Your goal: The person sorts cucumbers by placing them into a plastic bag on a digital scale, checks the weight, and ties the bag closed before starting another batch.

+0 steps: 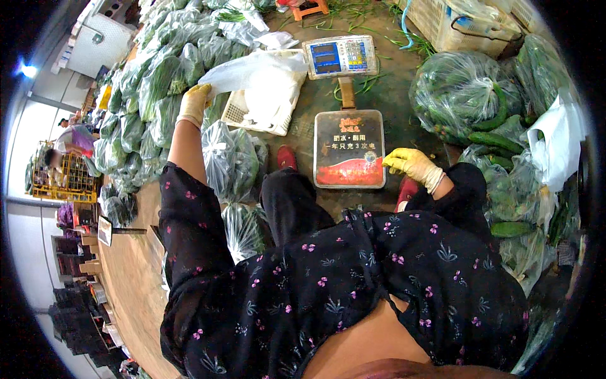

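Note:
My left hand [194, 105], in a pale yellow glove, is closed on the edge of a clear plastic bag [252, 68]. The bag stretches to the right above a white plastic basket [250, 115] with white bags in it. My right hand [413, 168], gloved with yellow fingertips, hovers by the right edge of the scale's platform [349, 149]. Its fingers are loosely bent and apart, with nothing visible in them. The scale's display and keypad [341, 57] stand beyond the platform. Cucumbers [496, 140] lie to the right of that hand, some loose and some in plastic.
Bagged green vegetables [158, 82] are heaped at the left, and more bags [233, 161] stand beside my left leg. A large bag of cucumbers [464, 91] sits at the right, below a cream crate [464, 28]. Green scraps [353, 16] litter the floor. Another person [72, 139] is far left.

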`<action>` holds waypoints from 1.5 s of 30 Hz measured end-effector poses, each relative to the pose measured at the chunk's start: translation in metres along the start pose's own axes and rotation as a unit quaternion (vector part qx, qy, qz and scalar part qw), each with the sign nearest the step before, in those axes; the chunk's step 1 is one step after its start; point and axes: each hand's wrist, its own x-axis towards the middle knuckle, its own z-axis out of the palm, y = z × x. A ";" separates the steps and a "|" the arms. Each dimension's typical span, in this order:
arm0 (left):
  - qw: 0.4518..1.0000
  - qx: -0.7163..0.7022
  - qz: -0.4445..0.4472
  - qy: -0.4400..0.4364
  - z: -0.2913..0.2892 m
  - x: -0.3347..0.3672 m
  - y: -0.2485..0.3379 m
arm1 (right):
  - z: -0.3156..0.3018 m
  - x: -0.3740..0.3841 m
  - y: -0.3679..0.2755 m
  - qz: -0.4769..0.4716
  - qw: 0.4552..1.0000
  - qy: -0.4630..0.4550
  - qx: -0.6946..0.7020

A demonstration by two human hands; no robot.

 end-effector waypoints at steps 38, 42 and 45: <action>0.914 0.163 0.330 -0.171 0.171 -0.114 -0.032 | 0.060 0.184 -0.103 0.104 0.971 -0.111 0.186; 0.904 0.159 0.310 -0.247 0.168 -0.117 -0.050 | 0.098 0.245 -0.112 0.025 0.992 -0.116 0.053; 0.886 0.063 0.325 -0.326 0.145 -0.100 -0.043 | 0.097 0.271 -0.086 -0.033 0.991 -0.123 0.050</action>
